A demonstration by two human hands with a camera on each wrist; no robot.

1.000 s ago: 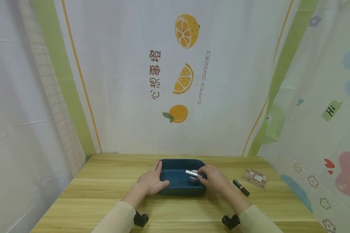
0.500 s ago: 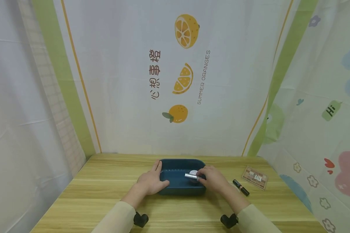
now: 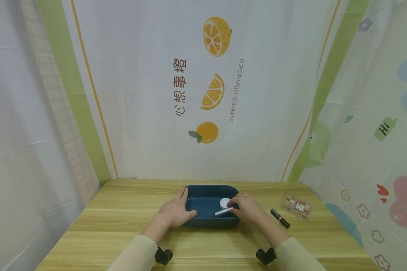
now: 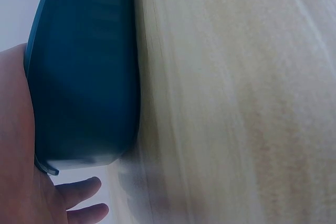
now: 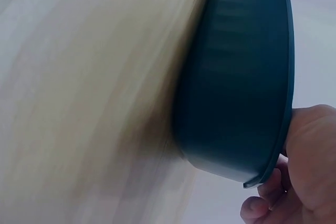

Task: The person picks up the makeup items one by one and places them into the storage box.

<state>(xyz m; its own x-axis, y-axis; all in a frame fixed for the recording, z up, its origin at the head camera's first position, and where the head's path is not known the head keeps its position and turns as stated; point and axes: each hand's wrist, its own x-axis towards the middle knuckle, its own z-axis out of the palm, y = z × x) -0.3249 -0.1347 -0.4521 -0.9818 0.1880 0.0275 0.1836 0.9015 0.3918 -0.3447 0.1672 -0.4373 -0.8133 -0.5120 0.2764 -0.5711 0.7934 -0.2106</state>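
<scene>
A dark blue rectangular bin [image 3: 203, 223] stands on the table in the head view. My left hand [image 3: 176, 211] rests against its left end, thumb at the front rim and fingers extended along the side. In the left wrist view, two fingertips [image 4: 86, 214] show beyond the bin's end. My right hand [image 3: 249, 207] reaches over the right end and pinches a slim silver tube [image 3: 222, 212] by its right end, low inside the bin. Just behind the tube lies a round white jar [image 3: 225, 202]. The right wrist view shows this hand at the rim, with the tube hidden behind the wall.
Right of the bin lie a black lipstick tube [image 3: 280, 218] with a rose-gold band and a flat brown checkered palette [image 3: 296, 206]. The wooden table [image 3: 122, 214] ends at a white curtain [image 3: 149, 150] printed with oranges. Black wrist mounts sit below both wrists.
The silver tube has come down in front of the white jar, its left end swinging toward the front of the bin. More of the jar shows. The left hand stays in place.
</scene>
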